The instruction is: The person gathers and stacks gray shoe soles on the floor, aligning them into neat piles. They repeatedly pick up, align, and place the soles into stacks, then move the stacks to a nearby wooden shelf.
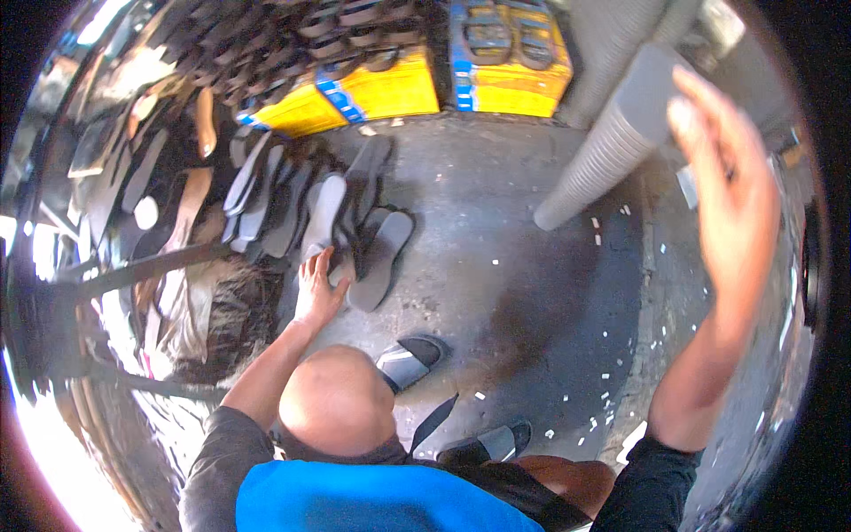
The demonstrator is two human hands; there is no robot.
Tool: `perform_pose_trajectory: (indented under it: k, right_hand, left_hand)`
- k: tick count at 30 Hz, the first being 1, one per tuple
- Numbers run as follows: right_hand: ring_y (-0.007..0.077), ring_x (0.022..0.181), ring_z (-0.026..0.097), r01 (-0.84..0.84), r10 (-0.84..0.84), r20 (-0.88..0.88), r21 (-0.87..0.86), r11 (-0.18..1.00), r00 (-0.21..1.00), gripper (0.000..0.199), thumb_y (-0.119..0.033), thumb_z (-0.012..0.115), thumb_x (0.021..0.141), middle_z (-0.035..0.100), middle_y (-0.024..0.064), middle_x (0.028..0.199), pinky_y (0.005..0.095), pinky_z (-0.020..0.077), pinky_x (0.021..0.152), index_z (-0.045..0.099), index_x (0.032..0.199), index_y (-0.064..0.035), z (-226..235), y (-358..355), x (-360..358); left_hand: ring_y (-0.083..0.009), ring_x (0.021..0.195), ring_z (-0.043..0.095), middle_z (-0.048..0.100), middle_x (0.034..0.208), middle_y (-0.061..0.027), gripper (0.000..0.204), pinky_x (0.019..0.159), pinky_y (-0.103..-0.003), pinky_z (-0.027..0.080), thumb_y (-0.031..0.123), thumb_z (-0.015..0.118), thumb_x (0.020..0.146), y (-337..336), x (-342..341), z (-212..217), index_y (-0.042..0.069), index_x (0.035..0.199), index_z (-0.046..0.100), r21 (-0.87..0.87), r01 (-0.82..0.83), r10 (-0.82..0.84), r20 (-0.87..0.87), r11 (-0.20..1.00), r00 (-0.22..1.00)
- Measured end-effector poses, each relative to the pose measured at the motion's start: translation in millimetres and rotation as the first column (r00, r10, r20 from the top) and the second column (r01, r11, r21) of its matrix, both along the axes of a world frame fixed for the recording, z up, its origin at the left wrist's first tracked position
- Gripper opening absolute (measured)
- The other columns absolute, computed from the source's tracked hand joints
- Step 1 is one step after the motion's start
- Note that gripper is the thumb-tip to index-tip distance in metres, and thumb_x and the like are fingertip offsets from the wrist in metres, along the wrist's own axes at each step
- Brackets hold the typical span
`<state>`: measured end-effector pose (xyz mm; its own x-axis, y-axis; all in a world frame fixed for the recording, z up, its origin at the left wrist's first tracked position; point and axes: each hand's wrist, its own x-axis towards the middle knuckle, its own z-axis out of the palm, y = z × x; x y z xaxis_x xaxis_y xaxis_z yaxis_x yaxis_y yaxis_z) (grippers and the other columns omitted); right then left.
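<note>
The right hand (727,168) was smeared by motion blur, so its fingers ran together and whether it held anything could not be told. It covered part of the tall grey stack (612,142), whose top ran out past the upper edge. The left hand (317,288) hid part of the grey soles (355,222) beneath it. The sandals on the yellow boxes (496,53) were cut off at the top edge.

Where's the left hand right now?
In the head view, left of centre: the left hand reaches down onto the pile of grey shoe soles on the concrete floor, touching the nearest soles, above the slide sandal.
</note>
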<state>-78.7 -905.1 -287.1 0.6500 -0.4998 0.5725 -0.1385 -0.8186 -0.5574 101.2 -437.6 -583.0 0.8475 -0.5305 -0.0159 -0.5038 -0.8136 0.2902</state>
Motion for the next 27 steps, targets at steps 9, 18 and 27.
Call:
perform_pose_trajectory:
  k: [9, 18, 27]
  right_hand:
    - [0.0274, 0.092, 0.067, -0.340, 0.334, -0.433, 0.065, 0.938, 0.838, 0.044, -0.023, 0.080, 0.087, 0.070, 0.0131, 0.111, 0.0371, 0.0539, 0.083, 0.070, 0.126, -0.0053, -72, 78, -50]
    - [0.0360, 0.103, 0.067, -0.217, 0.514, -0.657, 0.482, 0.849, 0.552, 0.051, -0.034, 0.077, 0.090, 0.067, 0.0192, 0.114, 0.0449, 0.0539, 0.091, 0.064, 0.134, -0.0108, -211, 142, -75]
    - [0.0441, 0.142, 0.042, -0.188, 0.274, -0.758, 0.201, 0.962, 0.591, 0.094, -0.025, 0.080, 0.076, 0.043, 0.0179, 0.157, 0.0534, 0.0375, 0.116, 0.033, 0.158, -0.0138, -401, 151, -71]
  left_hand:
    - [-0.0401, 0.156, 0.014, 0.017, 0.169, -0.0176, 0.138, 0.115, -0.076, 0.015, 0.082, 0.078, 0.062, -33, 71, -22, 0.021, 0.166, 0.012, 0.148, -0.378, 0.398, -0.141, 0.914, 0.907]
    - [-0.0411, 0.152, 0.024, 0.019, 0.169, -0.0126, 0.136, 0.109, -0.079, 0.028, 0.063, 0.088, 0.061, -78, 38, -49, 0.033, 0.165, 0.006, 0.333, 0.244, -0.136, -0.316, 0.911, 0.939]
    - [-0.0368, 0.157, 0.017, 0.018, 0.171, -0.0095, 0.128, 0.117, -0.077, 0.014, 0.062, 0.087, 0.064, -74, -38, -51, 0.035, 0.165, 0.014, 0.125, 0.877, -0.781, -0.410, 0.464, 0.471]
